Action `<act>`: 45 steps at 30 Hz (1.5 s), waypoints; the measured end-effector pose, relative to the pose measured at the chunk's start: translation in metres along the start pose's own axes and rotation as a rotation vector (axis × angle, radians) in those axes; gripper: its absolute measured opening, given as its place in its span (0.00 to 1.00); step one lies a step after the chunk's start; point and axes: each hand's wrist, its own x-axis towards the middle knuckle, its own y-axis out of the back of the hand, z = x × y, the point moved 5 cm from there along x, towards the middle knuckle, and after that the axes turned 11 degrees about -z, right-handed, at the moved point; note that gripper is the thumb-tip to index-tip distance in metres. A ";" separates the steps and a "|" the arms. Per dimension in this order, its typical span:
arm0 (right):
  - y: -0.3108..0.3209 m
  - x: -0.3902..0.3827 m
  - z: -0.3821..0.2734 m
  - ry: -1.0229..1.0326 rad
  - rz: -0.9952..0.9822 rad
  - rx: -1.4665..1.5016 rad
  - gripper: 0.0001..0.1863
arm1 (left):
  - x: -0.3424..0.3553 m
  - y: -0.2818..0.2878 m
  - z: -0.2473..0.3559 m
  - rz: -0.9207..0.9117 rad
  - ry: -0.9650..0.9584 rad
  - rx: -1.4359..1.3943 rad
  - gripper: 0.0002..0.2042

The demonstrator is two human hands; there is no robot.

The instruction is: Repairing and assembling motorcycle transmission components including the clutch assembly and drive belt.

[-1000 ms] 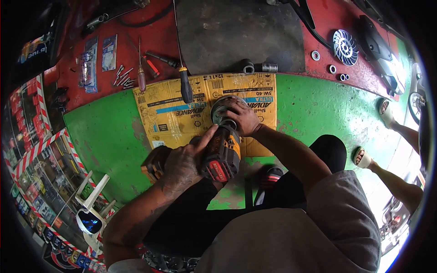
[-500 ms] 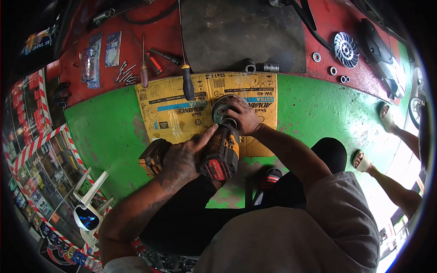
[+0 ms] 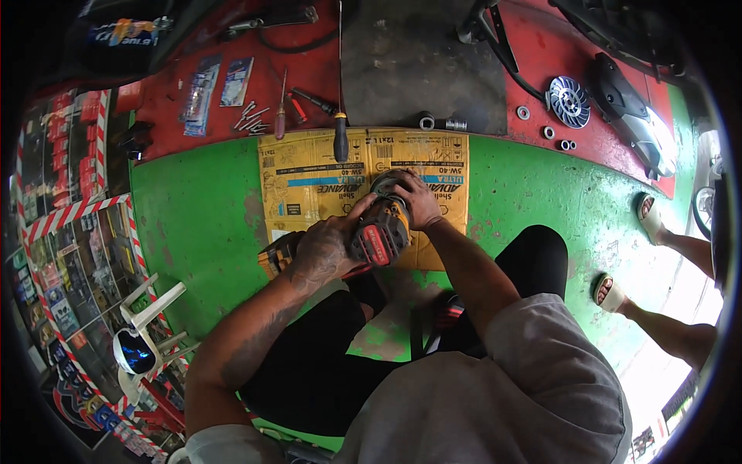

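My left hand [image 3: 328, 241] is wrapped round the handle of a black and yellow cordless impact wrench [image 3: 380, 238], whose red-marked back end points toward me. The wrench's nose meets a round metal part [image 3: 383, 182], like a scooter clutch or pulley, on a flattened yellow cardboard box [image 3: 309, 203]. On the part's right side my right hand [image 3: 421, 203] grips it, with fingers curled over its top. The wrench and my hands hide much of the part and the joint between them.
Beyond the cardboard lie a screwdriver [image 3: 340, 139], sockets [image 3: 454, 124] and small bolts [image 3: 249, 117]. A finned fan wheel [image 3: 569, 102] and metal rings [image 3: 549, 132] sit on the red floor area. Another person's sandalled foot [image 3: 609, 294] is at right; a white chair [image 3: 154, 309] stands at left.
My view has shifted, so the floor things appear moved. The wrench looks more foreshortened, its back end higher over the cardboard. Both hands keep their hold.
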 end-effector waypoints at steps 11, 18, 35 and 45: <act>0.003 -0.005 -0.012 0.001 -0.025 -0.173 0.38 | -0.049 -0.071 -0.069 0.168 -0.046 -1.851 0.27; 0.015 0.000 -0.025 -0.005 0.030 -0.153 0.44 | -0.059 -0.112 -0.166 0.472 0.075 -0.828 0.26; 0.026 -0.017 -0.029 -0.411 -0.111 0.008 0.32 | -0.002 -0.110 -0.225 0.806 0.281 0.121 0.49; 0.024 0.006 -0.021 -0.629 -0.132 0.114 0.29 | -0.015 -0.099 -0.234 0.584 0.165 -0.164 0.52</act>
